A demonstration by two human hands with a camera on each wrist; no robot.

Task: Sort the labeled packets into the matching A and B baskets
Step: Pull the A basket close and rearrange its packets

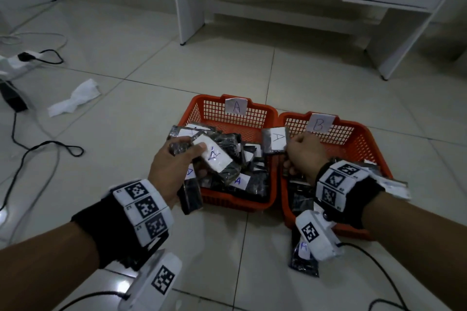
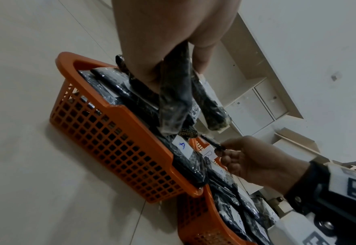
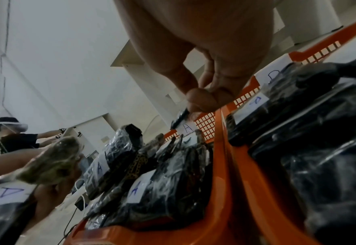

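Two orange baskets stand side by side on the floor, basket A (image 1: 214, 108) on the left and basket B (image 1: 366, 131) on the right, each piled with black wrapped packets. My left hand (image 1: 177, 159) grips a bundle of packets (image 2: 174, 102) over basket A's near left corner; the top one (image 1: 214, 156) bears an A label. My right hand (image 1: 300, 151) pinches the edge of another A-labelled packet (image 1: 275, 140) above the rims where the baskets meet. The right wrist view shows that packet (image 3: 180, 118) edge-on under my fingertips.
One labelled packet (image 1: 303, 255) lies on the tiles below my right wrist. A crumpled tissue (image 1: 75, 98), black cables (image 1: 38, 154) and a power strip (image 1: 15, 63) lie to the left. White desk legs (image 1: 189, 0) stand behind. Another person (image 3: 15, 137) works far off.
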